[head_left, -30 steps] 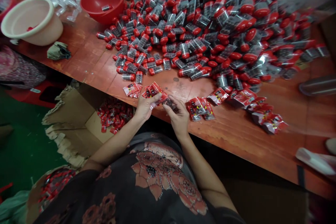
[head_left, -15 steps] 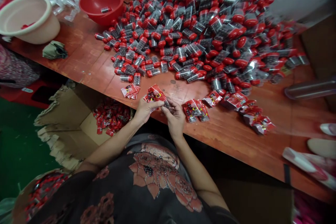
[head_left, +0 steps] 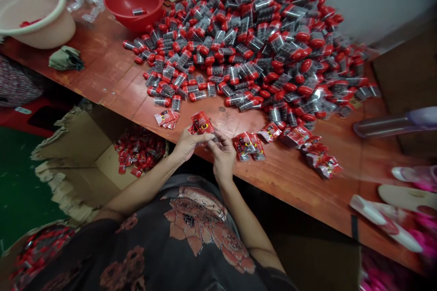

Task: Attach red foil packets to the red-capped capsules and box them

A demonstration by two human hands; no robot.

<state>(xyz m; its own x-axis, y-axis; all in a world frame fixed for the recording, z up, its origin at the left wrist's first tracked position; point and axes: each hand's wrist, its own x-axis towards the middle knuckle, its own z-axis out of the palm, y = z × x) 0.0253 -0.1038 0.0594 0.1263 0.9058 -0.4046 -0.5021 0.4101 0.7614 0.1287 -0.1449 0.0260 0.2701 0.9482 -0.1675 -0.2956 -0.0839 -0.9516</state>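
Note:
My left hand (head_left: 186, 144) is closed around a small stack of red printed packets (head_left: 201, 122), its thumb lying across their lower edge. The fingers of my right hand (head_left: 224, 153) pinch the lower right edge of the same packets, so that part is mostly hidden. Flat red packets (head_left: 166, 117) lie on the table just beyond my left hand. Right of my right hand is a group of red packets with clear, dark-filled lower parts (head_left: 248, 145). A row of more packets (head_left: 312, 148) runs farther right.
A large heap of clear tubes with red caps (head_left: 239, 50) covers the back of the table (head_left: 112, 86). At the left stand a red bowl (head_left: 133, 2) and a white tub (head_left: 34, 18). Below the table edge, a torn cardboard box (head_left: 78, 159) holds red packets.
The view has shifted slightly, so the table's right side shows more. Both hands stay together on the packets, with the fingers slightly changed in position.

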